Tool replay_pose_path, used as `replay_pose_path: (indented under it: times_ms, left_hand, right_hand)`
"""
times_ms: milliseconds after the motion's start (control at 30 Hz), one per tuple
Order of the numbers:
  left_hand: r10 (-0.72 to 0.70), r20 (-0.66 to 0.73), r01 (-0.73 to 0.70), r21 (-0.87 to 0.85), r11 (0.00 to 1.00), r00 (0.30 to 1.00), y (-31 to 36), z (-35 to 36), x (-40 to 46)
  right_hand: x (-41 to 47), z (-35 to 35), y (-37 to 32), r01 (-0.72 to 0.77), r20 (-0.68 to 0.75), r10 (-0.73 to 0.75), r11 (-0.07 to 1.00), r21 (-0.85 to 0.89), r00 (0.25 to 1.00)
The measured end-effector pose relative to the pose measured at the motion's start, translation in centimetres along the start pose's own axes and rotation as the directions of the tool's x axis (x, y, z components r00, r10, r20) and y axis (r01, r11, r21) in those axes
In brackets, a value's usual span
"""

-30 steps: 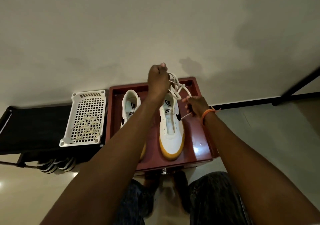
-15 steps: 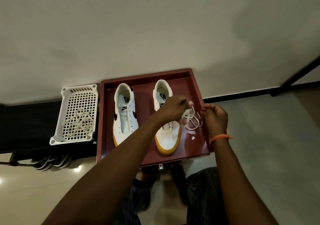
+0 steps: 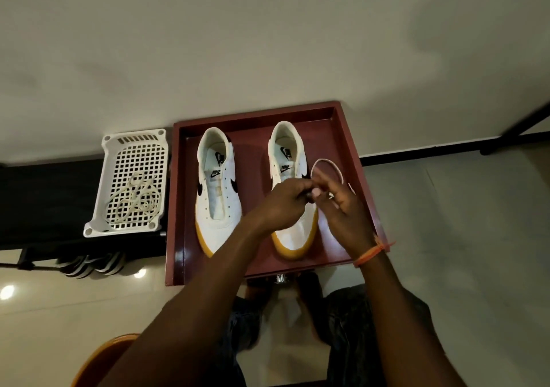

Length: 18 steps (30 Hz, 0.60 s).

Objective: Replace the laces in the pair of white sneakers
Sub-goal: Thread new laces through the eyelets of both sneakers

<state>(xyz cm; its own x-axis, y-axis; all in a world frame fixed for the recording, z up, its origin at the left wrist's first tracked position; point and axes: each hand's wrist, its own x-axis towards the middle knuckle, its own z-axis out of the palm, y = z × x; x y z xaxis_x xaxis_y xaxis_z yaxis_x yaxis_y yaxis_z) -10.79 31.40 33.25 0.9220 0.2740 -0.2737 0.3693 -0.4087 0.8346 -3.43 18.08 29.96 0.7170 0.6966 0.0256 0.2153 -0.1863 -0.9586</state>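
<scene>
I am gathering the pulled-out lace (image 3: 326, 168) into a coil, and to do it well I should keep each loop even and pinched firm so it cannot spring loose before it goes to the white basket (image 3: 134, 181) far to my left, where another lace (image 3: 137, 202) already lies. My left hand (image 3: 285, 200) and right hand (image 3: 342, 208) meet, fingertips touching, both pinching the lace over the right sneaker (image 3: 293, 190). One loop arcs up just beyond my right fingers. The left sneaker (image 3: 215, 184) sits bare, left of my hands, in the red tray (image 3: 181, 208).
</scene>
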Motion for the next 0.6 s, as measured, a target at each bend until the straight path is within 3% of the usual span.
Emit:
replay_pose_path:
  times_ms: [100,233,333,500,600]
  left_hand:
    - [-0.078,-0.038,0.072,-0.152,0.986,0.996,-2.4,0.5,-2.6]
    - [-0.295,-0.119,0.232,-0.377,0.897,0.948,-4.5,2.2,-5.1]
    - [-0.406,-0.22,0.294,-0.408,0.864,0.887,-5.9,2.3,-4.8]
    - [-0.365,-0.022,0.264,-0.649,0.714,0.931,-7.4,-0.9,-3.1]
    - [-0.308,0.072,0.278,-0.655,0.703,0.949,-7.7,-2.4,-2.0]
  right_hand:
    - [-0.9,1.9,1.4,0.116,0.113,-0.097,0.977,-0.177,0.989]
    - [-0.5,2.9,2.5,0.063,0.268,0.002,0.971,-0.232,0.963]
    - [-0.1,3.4,3.4,0.042,0.259,0.037,0.955,-0.293,0.965]
    - [1.9,3.4,4.1,-0.01,0.21,0.07,0.962,-0.272,0.975]
    - [2.6,3.2,4.0,0.044,0.179,0.013,0.949,-0.313,0.984]
